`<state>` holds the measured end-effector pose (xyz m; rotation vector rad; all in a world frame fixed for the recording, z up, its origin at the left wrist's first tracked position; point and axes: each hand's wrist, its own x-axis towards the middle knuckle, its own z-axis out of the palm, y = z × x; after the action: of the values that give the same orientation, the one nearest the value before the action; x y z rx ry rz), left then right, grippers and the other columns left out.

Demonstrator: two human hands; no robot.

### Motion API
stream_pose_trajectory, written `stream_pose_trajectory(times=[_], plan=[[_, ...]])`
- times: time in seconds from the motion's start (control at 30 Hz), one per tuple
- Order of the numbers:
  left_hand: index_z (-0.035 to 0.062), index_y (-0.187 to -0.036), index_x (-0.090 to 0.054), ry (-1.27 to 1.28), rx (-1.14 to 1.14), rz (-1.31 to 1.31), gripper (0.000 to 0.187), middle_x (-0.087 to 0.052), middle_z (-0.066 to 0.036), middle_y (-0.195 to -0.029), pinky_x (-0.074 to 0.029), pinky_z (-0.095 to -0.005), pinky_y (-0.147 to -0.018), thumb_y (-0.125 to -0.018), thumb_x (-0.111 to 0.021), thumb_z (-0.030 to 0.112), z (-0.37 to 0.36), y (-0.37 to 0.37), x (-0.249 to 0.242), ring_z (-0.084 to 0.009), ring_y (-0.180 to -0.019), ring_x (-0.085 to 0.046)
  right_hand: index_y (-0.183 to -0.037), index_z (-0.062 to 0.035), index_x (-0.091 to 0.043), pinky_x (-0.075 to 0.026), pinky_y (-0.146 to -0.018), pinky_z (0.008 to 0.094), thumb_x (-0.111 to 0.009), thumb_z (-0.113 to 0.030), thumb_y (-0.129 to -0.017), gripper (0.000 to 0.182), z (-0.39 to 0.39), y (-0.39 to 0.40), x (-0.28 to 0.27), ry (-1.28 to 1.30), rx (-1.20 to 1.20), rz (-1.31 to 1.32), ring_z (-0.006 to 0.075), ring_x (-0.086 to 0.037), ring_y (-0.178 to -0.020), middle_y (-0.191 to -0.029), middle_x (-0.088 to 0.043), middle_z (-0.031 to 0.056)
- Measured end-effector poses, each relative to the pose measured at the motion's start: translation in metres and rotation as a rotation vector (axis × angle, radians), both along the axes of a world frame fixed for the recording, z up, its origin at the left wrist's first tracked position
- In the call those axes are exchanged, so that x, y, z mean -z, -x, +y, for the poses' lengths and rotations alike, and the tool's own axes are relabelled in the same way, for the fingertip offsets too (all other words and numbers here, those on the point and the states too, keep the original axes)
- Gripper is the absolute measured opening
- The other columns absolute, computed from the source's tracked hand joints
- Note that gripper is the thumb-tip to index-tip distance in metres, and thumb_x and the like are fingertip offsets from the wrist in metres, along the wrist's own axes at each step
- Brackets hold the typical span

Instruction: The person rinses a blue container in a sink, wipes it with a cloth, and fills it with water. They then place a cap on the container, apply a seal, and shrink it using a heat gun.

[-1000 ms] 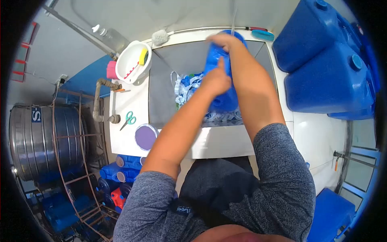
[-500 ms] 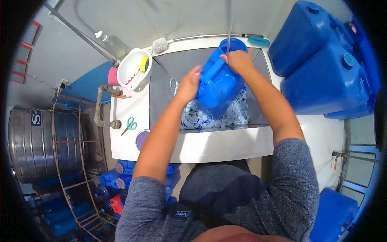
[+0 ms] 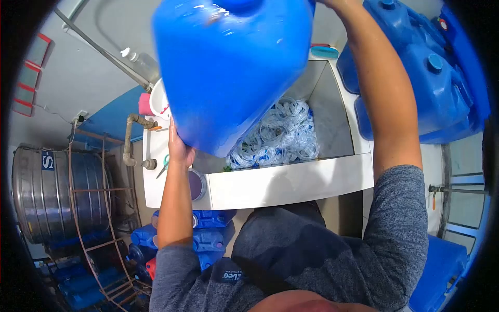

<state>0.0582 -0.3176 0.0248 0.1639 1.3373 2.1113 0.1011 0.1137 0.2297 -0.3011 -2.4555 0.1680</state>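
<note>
A large wet blue water jug is held up, tilted, above the sink, filling the upper middle of the view. My left hand is pressed against its lower left corner, with some of the fingers hidden behind the jug. At the top edge of the view, my right hand grips the jug's upper right; the fingers are mostly cut off. Beneath the jug, the grey sink holds a heap of clear plastic rings with bits of blue.
Several blue jugs stand at the right, and more lie below the counter. Scissors, a white basin, a purple-topped round container and a pipe are on the left. A teal brush rests behind the sink.
The jug has come up out of the sink, away from the water stream and towards the camera. My left hand has moved down and left, my right hand up; more rings show.
</note>
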Motion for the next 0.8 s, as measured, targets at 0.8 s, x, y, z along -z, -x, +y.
stream_pose_trajectory(times=[0.8], plan=[[0.0064, -0.135, -0.05, 0.135, -0.212, -0.01, 0.06, -0.06, -0.014, -0.129, -0.052, -0.0422, -0.098, -0.102, -0.04, 0.056, -0.004, 0.017, 0.053, -0.0274, -0.114, -0.062, -0.101, -0.0059, -0.068, -0.055, -0.064, 0.0451, -0.054, -0.021, -0.094, 0.022, 0.017, 0.008, 0.074, -0.318, -0.012, -0.017, 0.0375, -0.066, -0.069, -0.079, -0.067, 0.0214]])
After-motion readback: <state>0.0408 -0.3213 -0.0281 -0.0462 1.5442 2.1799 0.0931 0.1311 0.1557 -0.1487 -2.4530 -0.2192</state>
